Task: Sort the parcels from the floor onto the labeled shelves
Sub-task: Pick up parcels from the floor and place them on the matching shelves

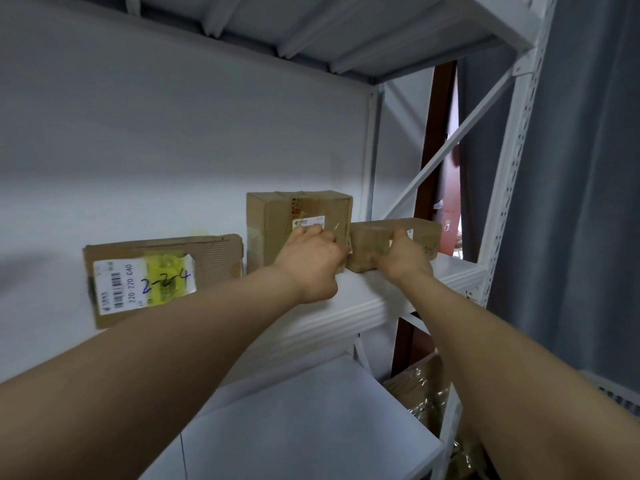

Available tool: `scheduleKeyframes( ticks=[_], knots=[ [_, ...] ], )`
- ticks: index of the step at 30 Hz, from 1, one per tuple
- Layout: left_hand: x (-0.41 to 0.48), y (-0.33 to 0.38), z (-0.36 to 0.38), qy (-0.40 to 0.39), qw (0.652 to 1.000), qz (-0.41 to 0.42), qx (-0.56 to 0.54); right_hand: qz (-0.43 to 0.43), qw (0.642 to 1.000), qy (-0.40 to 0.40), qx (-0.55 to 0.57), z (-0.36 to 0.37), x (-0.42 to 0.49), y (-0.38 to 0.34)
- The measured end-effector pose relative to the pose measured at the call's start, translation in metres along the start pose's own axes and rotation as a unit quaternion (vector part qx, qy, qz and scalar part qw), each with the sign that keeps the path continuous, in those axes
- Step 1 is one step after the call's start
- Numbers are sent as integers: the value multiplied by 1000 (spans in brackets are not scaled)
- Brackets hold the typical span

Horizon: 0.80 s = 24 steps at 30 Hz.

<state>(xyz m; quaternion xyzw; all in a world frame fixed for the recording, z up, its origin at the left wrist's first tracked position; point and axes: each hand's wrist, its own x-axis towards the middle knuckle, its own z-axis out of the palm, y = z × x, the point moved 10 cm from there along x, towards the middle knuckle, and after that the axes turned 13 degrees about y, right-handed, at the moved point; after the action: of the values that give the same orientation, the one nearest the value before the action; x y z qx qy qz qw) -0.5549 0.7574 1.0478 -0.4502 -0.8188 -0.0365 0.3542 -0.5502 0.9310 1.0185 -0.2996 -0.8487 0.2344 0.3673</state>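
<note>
My right hand (406,255) grips the small brown cardboard parcel (375,242) just right of the tall brown cardboard box (277,223), while my left hand (311,256) curls against that box, its hold unclear, so I should slide the parcel squarely back.

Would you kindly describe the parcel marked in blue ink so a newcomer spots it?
On the white shelf three cardboard parcels stand in a row. Take the leftmost parcel. It alone carries yellow tape with 2-2-4 handwritten in blue; the tall parcel and the small parcel do not.
</note>
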Motion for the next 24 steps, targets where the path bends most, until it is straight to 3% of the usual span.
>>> scheduleKeyframes(
  ticks=[8, 12, 17, 21, 24],
  knots=[
    [-117, -38, -73, -6, 998, -59, -24, -52, 998, -22, -40, -29, -110, -55],
    [-222, -64, -122, -10, 996, -86, -11, -57, 997, -29, -38, -34, -189, -82],
    [-385, -85, -167, -40, 995, -87, 4, -74, 991, -95, -57, -8, -321, -127],
    [-536, -95, -164, -127, 985, -114, 2, -84, 974, -199, -63, 40, -443, -149],
    [-667, -105, -147, -244, 950, -192, -10, -85, 955, -275, -69, 84, -532, -158]
  ],
)
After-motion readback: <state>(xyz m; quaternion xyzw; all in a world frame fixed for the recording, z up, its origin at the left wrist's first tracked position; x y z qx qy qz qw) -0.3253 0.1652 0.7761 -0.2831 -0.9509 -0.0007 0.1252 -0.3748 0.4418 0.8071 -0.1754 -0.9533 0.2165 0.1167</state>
